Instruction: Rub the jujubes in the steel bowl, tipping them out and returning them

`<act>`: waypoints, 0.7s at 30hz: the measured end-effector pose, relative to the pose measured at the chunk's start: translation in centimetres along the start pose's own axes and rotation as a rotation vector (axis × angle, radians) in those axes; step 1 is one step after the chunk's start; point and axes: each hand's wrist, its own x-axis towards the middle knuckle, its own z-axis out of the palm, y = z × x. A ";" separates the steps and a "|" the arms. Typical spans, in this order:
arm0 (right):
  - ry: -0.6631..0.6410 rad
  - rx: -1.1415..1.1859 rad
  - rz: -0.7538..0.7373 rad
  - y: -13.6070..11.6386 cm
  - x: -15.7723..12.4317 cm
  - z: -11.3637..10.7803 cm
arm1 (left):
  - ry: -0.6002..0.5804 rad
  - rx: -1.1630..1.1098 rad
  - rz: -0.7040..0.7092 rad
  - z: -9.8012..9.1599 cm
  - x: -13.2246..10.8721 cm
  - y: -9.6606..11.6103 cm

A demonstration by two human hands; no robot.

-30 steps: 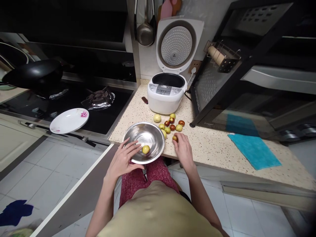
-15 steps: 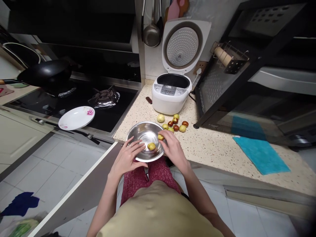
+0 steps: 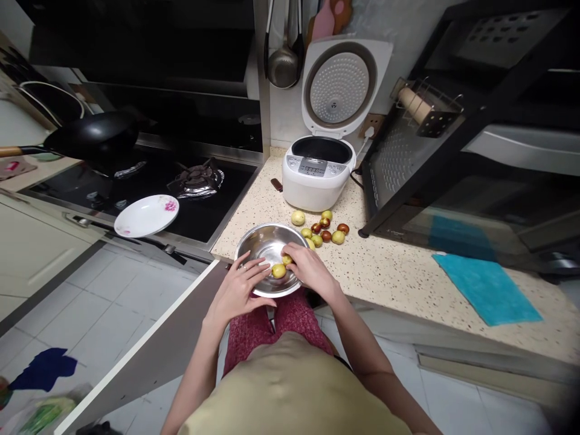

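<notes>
A shiny metal bowl (image 3: 254,241) sits at the front edge of the counter. Across its near-left rim lies my left hand (image 3: 238,287), fingers spread over the inside and thumb along the outside, holding the bowl. My right hand (image 3: 310,269) reaches in over the right rim, with a yellow-green jujube (image 3: 287,258) pinched in its fingers. Another yellow-green jujube (image 3: 278,270) rests in the bowl between my hands. Just beyond the bowl, several jujubes (image 3: 326,236), some yellow-green and some reddish brown, lie loose on the counter.
Behind the fruit stands a white rice cooker (image 3: 312,187) with its lid up. A black oven (image 3: 453,181) and a turquoise cloth (image 3: 487,290) are to the right. Leftward are a flowered white plate (image 3: 145,217) at the stove's edge and a black wok (image 3: 93,136).
My right hand has moved from the bowl's right rim inward and slightly down, carrying the jujube into the bowl. My left hand stays at the rim. The view has shifted slightly.
</notes>
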 end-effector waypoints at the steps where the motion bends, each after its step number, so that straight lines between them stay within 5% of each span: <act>1: -0.001 0.006 0.002 0.0 0.0 0.1 | -0.001 -0.001 0.000 0.0 0.0 0.1; 7: 0.048 0.099 -0.007 0.3 -0.8 0.0 | -0.019 -0.021 0.011 0.0 0.2 0.2; 11: 0.228 0.197 0.012 1.1 -1.5 -1.1 | -0.005 -0.005 0.040 0.0 0.2 0.0; 16: 0.567 0.102 0.216 5.0 -2.7 -2.7 | 0.025 0.014 0.075 0.2 0.1 -0.2; 21: 0.668 -0.079 0.357 9.3 -3.6 -3.1 | 0.027 0.023 0.072 0.4 0.0 -0.4</act>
